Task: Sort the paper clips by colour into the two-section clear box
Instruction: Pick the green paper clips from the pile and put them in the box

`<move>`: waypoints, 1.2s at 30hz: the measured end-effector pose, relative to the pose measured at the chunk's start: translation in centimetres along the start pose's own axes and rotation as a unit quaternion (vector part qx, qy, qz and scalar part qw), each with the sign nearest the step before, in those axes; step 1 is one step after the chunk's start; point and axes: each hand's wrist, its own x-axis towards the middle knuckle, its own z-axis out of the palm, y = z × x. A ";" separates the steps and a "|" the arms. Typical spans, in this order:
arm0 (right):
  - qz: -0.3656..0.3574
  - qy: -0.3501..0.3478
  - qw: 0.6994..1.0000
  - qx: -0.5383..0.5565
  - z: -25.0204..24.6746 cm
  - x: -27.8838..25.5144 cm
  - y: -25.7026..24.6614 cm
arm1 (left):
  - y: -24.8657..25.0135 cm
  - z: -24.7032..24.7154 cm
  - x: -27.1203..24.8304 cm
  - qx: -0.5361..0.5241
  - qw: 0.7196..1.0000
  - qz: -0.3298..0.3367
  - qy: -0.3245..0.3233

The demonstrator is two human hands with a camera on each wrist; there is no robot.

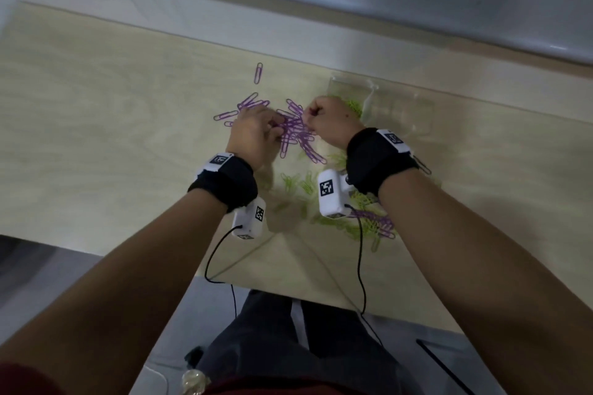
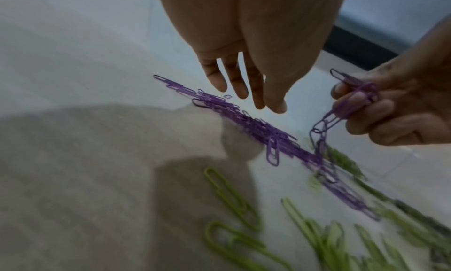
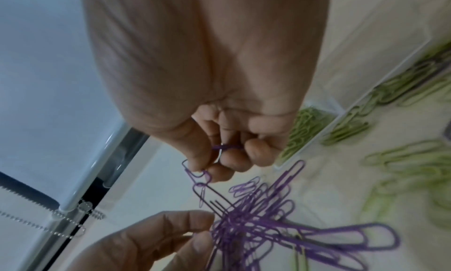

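Right hand (image 1: 327, 125) clamped on purple clips (image 2: 351, 101); left hand (image 1: 256, 135) fingers straight, apart, over purple pile (image 1: 295, 133); green clips (image 1: 298, 183) on desk (image 1: 112, 138).

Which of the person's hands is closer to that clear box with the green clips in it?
Right. The right hand sits just beside the clear box; the left hand is farther away, beyond the purple clips.

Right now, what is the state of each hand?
Left hand: open, fingers straight over the purple clip pile.
Right hand: closed, holding purple clips.
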 end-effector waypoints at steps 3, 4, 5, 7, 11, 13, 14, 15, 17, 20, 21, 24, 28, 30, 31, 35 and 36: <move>0.008 0.000 0.998 0.070 0.5 0.2 -0.8 | 0.9 -0.5 -0.7 -0.085 0.996 -0.030 0.014; 0.012 -0.010 0.995 0.096 0.6 0.0 -0.9 | 1.1 -0.6 -1.0 -0.104 0.994 -0.040 0.021; 0.012 -0.020 0.995 0.093 0.6 -0.2 -1.0 | 1.3 -0.6 -1.2 -0.115 0.992 -0.045 0.030; 0.003 -0.037 0.999 0.010 0.5 -0.7 -0.5 | 1.2 -0.6 -1.5 -0.131 0.989 -0.042 0.061; 0.002 -0.010 0.996 -0.093 0.0 -2.8 2.5 | 0.4 0.3 -1.4 -0.070 0.995 0.015 0.073; 0.001 0.015 0.990 -0.139 -0.1 -4.1 4.1 | 0.3 1.0 -1.2 0.004 0.995 0.101 0.012; -0.009 0.018 0.987 -0.160 0.0 -4.7 4.8 | 0.4 1.3 -1.0 0.047 0.990 0.133 -0.022; -0.021 0.015 0.984 -0.176 0.3 -5.2 5.2 | 0.6 1.5 -0.8 0.080 0.985 0.146 -0.052; -0.046 0.003 0.980 -0.194 1.3 -5.8 5.1 | 0.8 1.6 -0.1 0.109 0.981 0.130 -0.094; -0.086 0.029 0.979 -0.182 3.6 -5.7 4.0 | 0.9 1.3 0.6 0.098 0.983 0.101 -0.116; -0.094 0.048 0.977 -0.186 4.2 -5.5 3.5 | 0.9 1.3 0.8 0.095 0.983 0.097 -0.119; -0.106 0.084 0.962 -0.237 6.1 -4.5 3.2 | 1.0 1.3 1.0 0.097 0.982 0.101 -0.124; -0.102 0.111 0.932 -0.329 7.2 -4.9 4.7 | 0.2 1.2 1.3 0.087 0.987 0.081 -0.109; -0.134 0.121 0.912 -0.368 7.2 -6.0 5.6 | -0.1 1.1 1.5 0.087 0.988 0.070 -0.103; -0.146 0.117 0.905 -0.383 7.1 -6.6 5.8 | -0.2 1.1 1.5 0.087 0.989 0.069 -0.099; -0.160 0.100 0.897 -0.399 6.6 -6.8 5.6 | -0.1 0.9 1.5 0.088 0.989 0.071 -0.097; -0.158 0.103 0.900 -0.392 6.5 -6.5 5.3 | 0.0 0.9 1.4 0.087 0.989 0.071 -0.097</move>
